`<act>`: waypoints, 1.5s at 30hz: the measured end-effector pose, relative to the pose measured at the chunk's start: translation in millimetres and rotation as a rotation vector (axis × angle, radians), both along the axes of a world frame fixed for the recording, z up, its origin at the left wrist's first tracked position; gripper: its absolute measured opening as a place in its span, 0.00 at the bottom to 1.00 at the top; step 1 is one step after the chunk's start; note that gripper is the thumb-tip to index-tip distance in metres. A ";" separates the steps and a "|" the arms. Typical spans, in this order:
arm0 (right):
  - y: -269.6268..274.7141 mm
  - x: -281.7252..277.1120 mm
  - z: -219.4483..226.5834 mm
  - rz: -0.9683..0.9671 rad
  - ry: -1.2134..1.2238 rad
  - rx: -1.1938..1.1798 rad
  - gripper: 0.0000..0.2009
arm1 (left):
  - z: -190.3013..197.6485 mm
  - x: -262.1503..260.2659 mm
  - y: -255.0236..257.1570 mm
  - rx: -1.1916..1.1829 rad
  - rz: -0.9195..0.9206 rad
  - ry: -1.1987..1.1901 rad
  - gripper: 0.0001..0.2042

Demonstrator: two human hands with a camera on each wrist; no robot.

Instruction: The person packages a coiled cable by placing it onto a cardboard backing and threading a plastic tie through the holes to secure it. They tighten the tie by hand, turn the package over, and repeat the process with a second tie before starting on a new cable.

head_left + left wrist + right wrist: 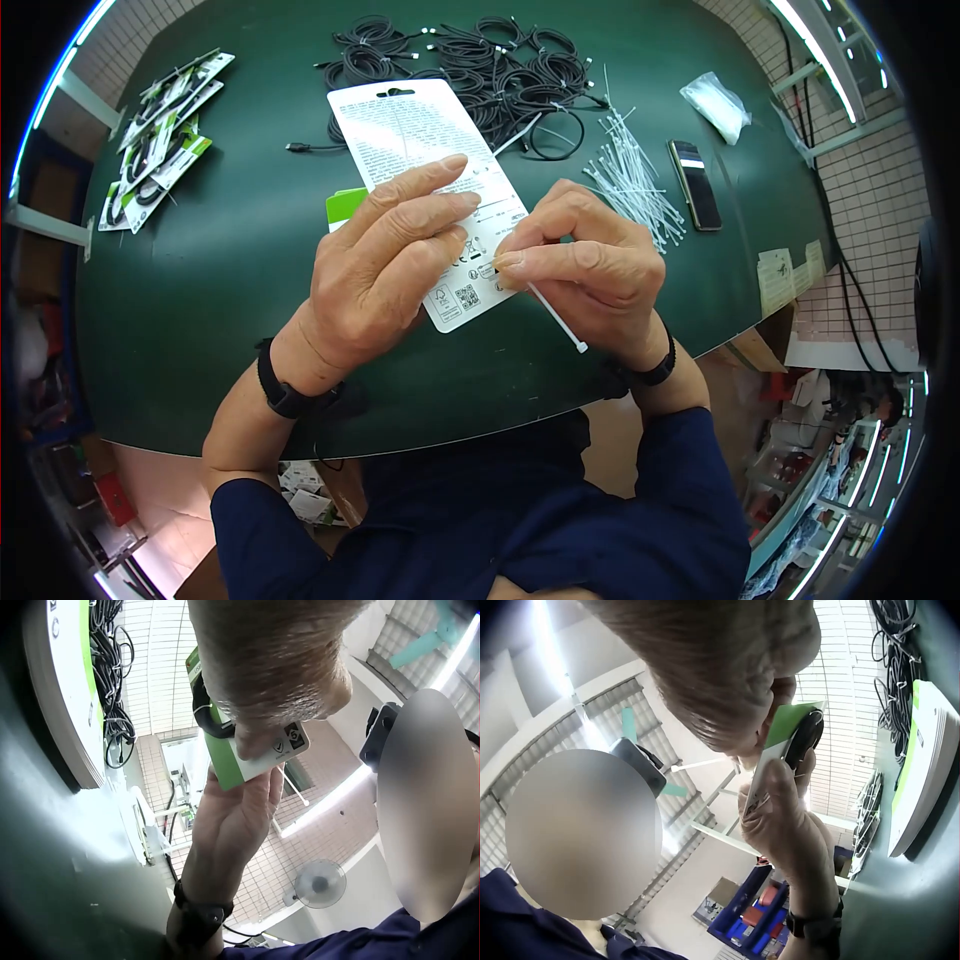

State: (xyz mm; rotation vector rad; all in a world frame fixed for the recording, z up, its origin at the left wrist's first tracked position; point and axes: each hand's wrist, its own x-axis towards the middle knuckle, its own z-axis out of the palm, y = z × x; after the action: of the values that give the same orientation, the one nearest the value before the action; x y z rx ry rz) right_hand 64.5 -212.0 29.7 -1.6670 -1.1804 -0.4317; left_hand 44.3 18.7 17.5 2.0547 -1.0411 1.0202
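At far left I see a pile of white-and-green carded packs with black cables (158, 150), lying close to the left edge of the dark green tabletop (250, 120). A broad stretch of green separates it from my left hand (375, 265). That hand pinches a flat white printed card with a hang hole (410, 130), fingers across the printed back, thumb on the other face, where the right wrist view shows a black cable (808, 733) against a green band. The card is raised and tilted mid-table, above a stack of white, green-edged cards (930, 761). Beyond its top lies a heap of coiled black cables (500, 75), leaving little room that way.

My right hand (600, 265), very near the left, pinches a thin white plastic cable tie (555, 318) at the card's right edge; the tie's head end slants toward the rounded near edge, which both forearms cross. Just right of that hand are a scatter of loose white cable ties (632, 185), then a black phone (695, 185). A clear plastic bag with white contents (717, 105) sits farther back, near the right edge.
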 end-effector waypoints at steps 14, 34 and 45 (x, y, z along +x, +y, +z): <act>3.5 -17.9 46.4 -0.060 0.301 -0.202 0.09 | 15.7 -23.5 -6.1 -0.021 0.026 -0.127 0.08; 15.9 -2.1 63.0 0.180 0.921 0.301 0.12 | 50.7 -65.6 -6.6 -0.418 -0.149 0.704 0.04; 16.2 0.5 24.3 -0.235 -0.214 -0.093 0.18 | 15.5 -16.7 -10.7 -1.075 -0.359 1.046 0.07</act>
State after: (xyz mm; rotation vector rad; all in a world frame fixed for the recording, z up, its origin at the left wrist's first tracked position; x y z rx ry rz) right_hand 65.0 -195.8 54.0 -1.8851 -1.1765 -0.7266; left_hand 27.6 8.0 33.0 1.1105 -0.1608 0.1077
